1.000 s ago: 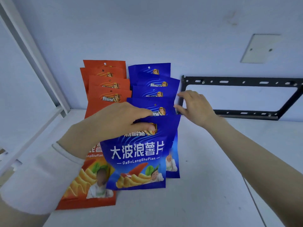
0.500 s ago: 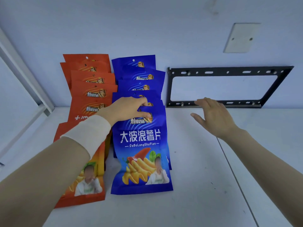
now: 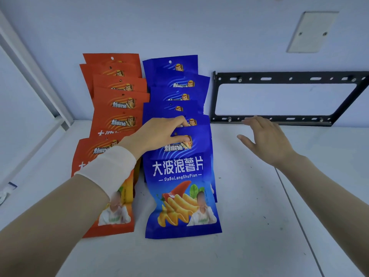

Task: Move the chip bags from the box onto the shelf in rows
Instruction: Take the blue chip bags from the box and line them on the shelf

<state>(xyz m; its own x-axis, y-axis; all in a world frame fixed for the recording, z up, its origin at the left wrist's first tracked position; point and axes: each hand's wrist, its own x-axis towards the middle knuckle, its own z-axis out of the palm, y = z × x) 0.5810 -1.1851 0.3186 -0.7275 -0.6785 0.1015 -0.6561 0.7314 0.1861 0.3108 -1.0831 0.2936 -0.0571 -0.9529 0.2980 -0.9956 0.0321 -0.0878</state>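
- The left hand [image 3: 159, 134] pinches the top of the front blue bag [image 3: 179, 188], with the thumb on its front.
- The right hand [image 3: 265, 140] is flat with its fingers spread and holds nothing. It is over the white shelf [image 3: 259, 226], to the right of the bags.
- The front blue bag lies at the near end of the blue row [image 3: 175, 82], which runs back to the wall.
- The orange row [image 3: 117, 86] lies just beside it on the left.
- A black metal frame [image 3: 279, 78] sits on the wall behind the right hand.

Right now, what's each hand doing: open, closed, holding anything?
Left hand: pinching the top of the front blue bag.
Right hand: open, holding nothing.
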